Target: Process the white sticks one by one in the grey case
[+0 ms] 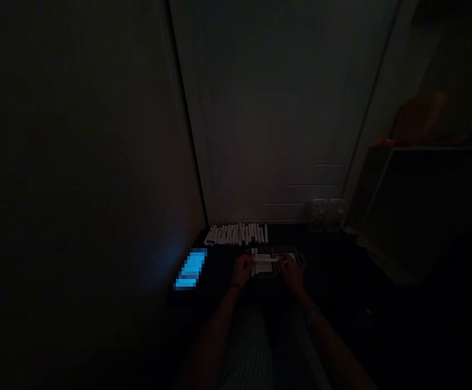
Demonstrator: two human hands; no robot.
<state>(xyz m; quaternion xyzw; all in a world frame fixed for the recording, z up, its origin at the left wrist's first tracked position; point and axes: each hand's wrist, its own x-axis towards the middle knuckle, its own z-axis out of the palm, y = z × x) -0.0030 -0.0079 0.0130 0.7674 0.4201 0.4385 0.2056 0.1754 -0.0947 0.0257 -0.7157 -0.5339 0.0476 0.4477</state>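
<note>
In very dim light, my left hand (pixel 241 270) and my right hand (pixel 292 272) are close together in front of me. A slim white marker (pixel 266 260) lies level between them, its left end at the fingers of my left hand and its right end at those of my right. Both hands look closed on it, though the fingertips are hard to make out. Just beneath is a dark case (pixel 275 252) with white pieces (pixel 264 268) in it, too dim to name. Behind, several white markers (pixel 236 234) lie side by side in a row.
Two clear containers with labels (pixel 319 215) stand at the back right of the dark surface. A lit, blurred screen (pixel 191 269) lies at its left edge. A pale panel (pixel 268 108) rises behind, a wall (pixel 98 162) at left, a shelf unit (pixel 376 184) at right.
</note>
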